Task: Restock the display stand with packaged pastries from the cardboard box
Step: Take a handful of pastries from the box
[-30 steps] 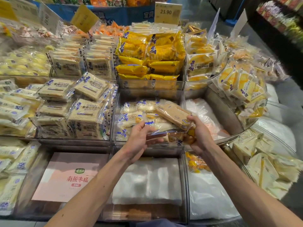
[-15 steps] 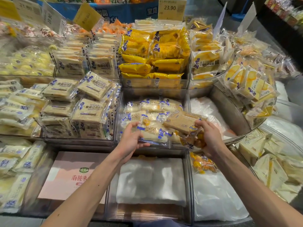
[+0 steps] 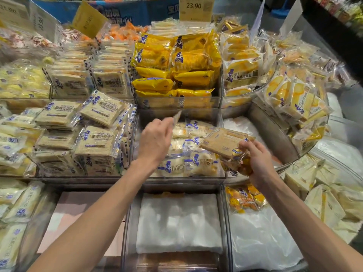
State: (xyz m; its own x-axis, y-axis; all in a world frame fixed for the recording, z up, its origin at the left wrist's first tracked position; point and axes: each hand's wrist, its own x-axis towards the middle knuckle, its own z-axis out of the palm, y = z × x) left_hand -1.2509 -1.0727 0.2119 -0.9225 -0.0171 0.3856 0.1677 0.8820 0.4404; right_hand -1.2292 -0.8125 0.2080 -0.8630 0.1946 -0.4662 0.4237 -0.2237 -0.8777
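Left hand (image 3: pixel 155 142) farther forward; one pack (image 3: pixel 224 141).

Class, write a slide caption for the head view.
Right hand grips a brown bread pack; left hand hovers above the white pastries.

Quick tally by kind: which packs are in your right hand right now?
brown toast pack: 1
pack with orange pieces: 1, tucked underneath
Total in the right hand: 2
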